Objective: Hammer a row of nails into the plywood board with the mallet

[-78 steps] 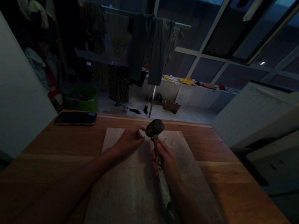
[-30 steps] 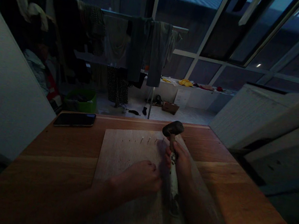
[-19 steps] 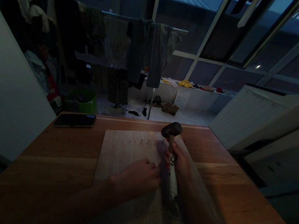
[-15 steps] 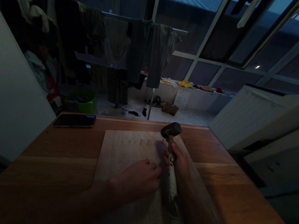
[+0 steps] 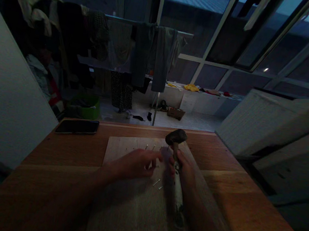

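Note:
My right hand (image 5: 185, 168) is wrapped round the hammer (image 5: 177, 183), gripping its worn, pale-painted handle high up near the dark head. The head rests over the far right part of a wooden board (image 5: 119, 213). Over the board's middle, my left hand (image 5: 140, 162) has its fingers apart, index stretched toward the row of upright nails (image 5: 154, 147), and I see nothing held in it. Two loose nails (image 5: 156, 182) lie on the board just below that hand. Part of the nail row is hidden behind the left hand and the hammer.
A phone (image 5: 77, 127) lies on the wooden table (image 5: 63, 175) at the far left. Beyond the table's far edge stand a clothes rack with hanging laundry (image 5: 161, 57) and a green basket (image 5: 86, 105). A white appliance-like box (image 5: 256, 113) stands to the right.
My left hand has moved up and left toward the nail row, and its curled fingers have spread. Two loose nails now show on the board. The right hand and hammer have barely moved.

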The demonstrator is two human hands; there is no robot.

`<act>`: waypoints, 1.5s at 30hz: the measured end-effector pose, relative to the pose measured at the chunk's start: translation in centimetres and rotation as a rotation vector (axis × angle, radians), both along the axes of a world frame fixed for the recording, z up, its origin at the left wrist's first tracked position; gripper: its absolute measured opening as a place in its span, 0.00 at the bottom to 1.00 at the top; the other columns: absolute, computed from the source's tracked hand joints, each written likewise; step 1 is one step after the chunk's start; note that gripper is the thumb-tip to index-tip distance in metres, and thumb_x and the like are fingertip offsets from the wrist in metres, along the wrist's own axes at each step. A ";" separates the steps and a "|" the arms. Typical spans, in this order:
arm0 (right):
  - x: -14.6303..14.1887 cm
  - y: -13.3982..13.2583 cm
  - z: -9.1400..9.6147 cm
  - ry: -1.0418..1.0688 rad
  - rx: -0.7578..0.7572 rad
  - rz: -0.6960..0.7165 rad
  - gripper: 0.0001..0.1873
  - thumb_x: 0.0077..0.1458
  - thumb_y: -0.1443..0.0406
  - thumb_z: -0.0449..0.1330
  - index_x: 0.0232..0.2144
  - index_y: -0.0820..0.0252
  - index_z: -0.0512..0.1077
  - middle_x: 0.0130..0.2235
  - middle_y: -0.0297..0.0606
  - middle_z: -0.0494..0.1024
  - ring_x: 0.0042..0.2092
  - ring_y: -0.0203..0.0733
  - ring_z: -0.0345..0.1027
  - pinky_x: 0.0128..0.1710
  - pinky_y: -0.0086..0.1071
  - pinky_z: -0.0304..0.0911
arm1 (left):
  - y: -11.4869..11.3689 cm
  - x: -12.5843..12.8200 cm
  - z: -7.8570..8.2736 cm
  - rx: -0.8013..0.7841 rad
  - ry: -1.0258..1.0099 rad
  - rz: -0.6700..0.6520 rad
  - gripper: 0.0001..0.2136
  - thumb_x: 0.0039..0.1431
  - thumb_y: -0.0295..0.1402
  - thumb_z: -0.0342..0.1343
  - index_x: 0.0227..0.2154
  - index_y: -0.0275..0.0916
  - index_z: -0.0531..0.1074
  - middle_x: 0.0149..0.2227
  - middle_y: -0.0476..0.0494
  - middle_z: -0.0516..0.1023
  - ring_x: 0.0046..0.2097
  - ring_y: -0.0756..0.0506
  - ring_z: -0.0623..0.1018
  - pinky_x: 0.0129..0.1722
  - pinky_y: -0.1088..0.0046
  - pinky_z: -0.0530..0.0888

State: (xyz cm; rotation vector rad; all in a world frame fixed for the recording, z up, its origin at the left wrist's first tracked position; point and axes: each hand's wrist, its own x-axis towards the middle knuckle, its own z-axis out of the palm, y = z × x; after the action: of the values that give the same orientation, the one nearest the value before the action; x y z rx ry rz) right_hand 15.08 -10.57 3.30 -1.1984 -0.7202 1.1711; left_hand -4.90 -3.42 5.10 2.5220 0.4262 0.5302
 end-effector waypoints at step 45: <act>-6.5 -0.6 1.0 -0.188 0.041 0.284 0.24 0.53 0.43 0.65 0.36 0.57 0.71 0.22 0.26 0.70 0.14 0.33 0.59 0.09 0.27 0.52 | 5.4 -2.8 -3.3 -0.262 -0.246 0.423 0.19 0.56 0.24 0.62 0.50 0.39 0.80 0.33 0.47 0.85 0.33 0.48 0.81 0.37 0.73 0.76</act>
State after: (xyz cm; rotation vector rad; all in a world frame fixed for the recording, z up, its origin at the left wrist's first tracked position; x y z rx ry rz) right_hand 8.58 -11.13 4.27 -1.2098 -1.0794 1.2790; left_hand -7.73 2.00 1.81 2.0867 0.8797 0.8698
